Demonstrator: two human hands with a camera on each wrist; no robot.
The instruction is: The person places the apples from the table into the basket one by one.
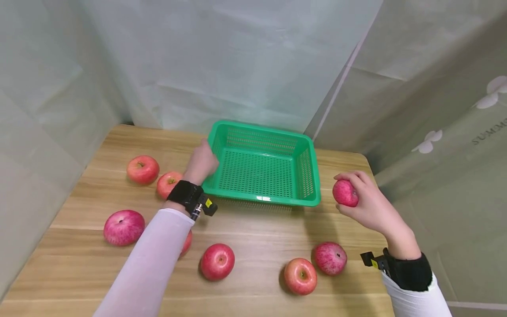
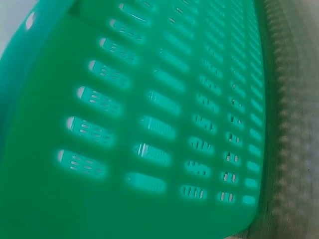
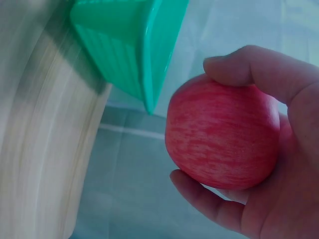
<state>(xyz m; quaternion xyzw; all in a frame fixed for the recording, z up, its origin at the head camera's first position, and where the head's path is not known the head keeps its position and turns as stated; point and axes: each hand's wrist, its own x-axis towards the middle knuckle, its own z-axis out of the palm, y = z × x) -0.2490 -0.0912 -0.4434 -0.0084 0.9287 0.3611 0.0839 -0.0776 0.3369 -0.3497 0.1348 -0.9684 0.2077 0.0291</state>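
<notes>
A green plastic basket [image 1: 257, 200] with slotted walls stands toward the back of the table, its visible inside holding nothing. My left hand [image 1: 203, 162] grips the basket's left rim; its fingertips are hidden. Close up, the slotted basket wall [image 2: 124, 209] fills most of the left wrist view. To the right of the basket, my right hand [image 1: 366, 200] holds a red apple [image 1: 345, 193] between thumb and fingers, raised off the table. In the right wrist view the streaked apple [image 3: 222, 132] shows clearly, with the basket's corner [image 3: 124, 45] beyond it.
On the wooden table [image 1: 253, 290] lie several more apples: a red apple [image 1: 143, 169] and a pinkish apple [image 1: 124, 227] at left, a red apple [image 1: 217, 262] in front, a pair including a streaked apple [image 1: 330, 258] at front right. My left forearm partly covers one. Pale sheeting [image 1: 237, 66] hangs behind.
</notes>
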